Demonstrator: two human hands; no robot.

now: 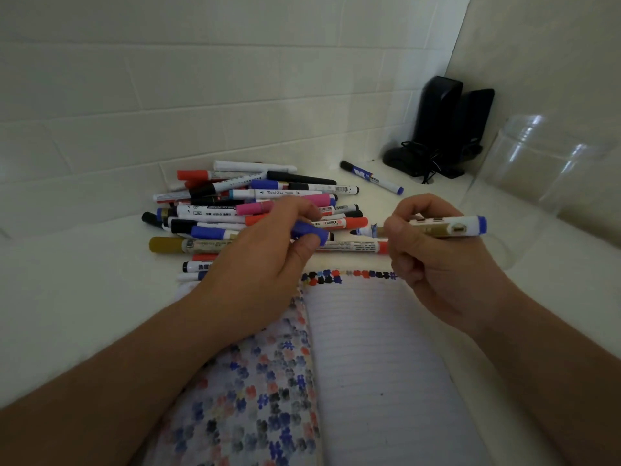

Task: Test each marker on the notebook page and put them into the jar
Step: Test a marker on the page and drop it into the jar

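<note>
An open notebook (376, 358) lies in front of me; its left page is covered in coloured marks and the lined right page has a row of marks along the top. My right hand (433, 260) grips an uncapped blue marker (447, 227) with its tip pointing left. My left hand (265, 260) pinches the marker's blue cap (309, 232) just left of that tip. A pile of several markers (255, 206) lies behind my hands. The clear jar (544, 163) stands at the far right.
One blue marker (371, 178) lies apart near the back corner. Two black speakers (443, 126) with tangled cables stand in that corner beside the jar. White tiled walls close the back and right side of the white counter (84, 280).
</note>
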